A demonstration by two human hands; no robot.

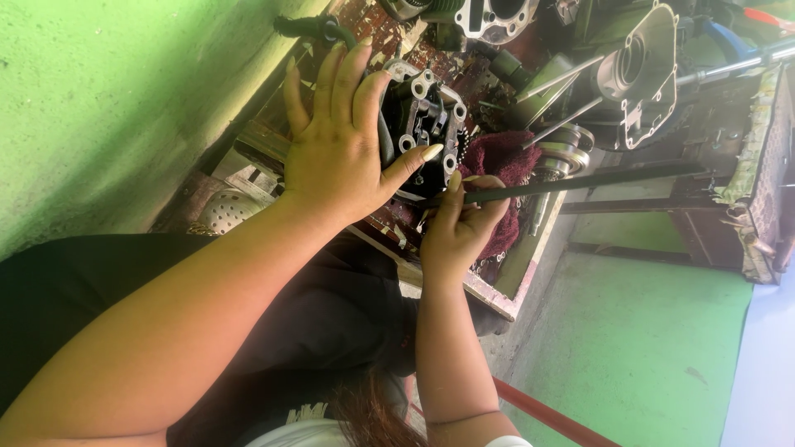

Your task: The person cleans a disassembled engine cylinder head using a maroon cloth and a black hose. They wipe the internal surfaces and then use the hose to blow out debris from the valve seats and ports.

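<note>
- Two bare hands work at a cluttered bench, seen from a head camera turned on its side (so the bench runs up the frame).
- One hand (335, 153), which reads as the left, lies spread flat with fingers fanned over a dark metal engine part (422, 124), the palm pressing on it and the thumb hooked round its lower edge.
- Its partner, the right hand (460, 228), is closed in a pinch round the near end of a long dark rod (580, 180); thumb and fingers are wrapped about the shaft just below the engine part.
- That engine part sits on the worn wooden workbench (497, 294), touching the left palm, with pale bolt bosses showing along its rim. It looks heavy, rigid and probably oily; the broad outer body seems the safer place to grip, not the thin bosses.
- The rod runs away from the right hand across the bench; it looks stiff and slender, best held near the end for control.
- A dark red rag (505, 161), soft and crumpled, lies just beside the right hand.
- Farther off stand a grey engine casing (642, 79) with protruding studs and another metal casting (497, 16).
- A green wall (108, 99) borders the bench.
</note>
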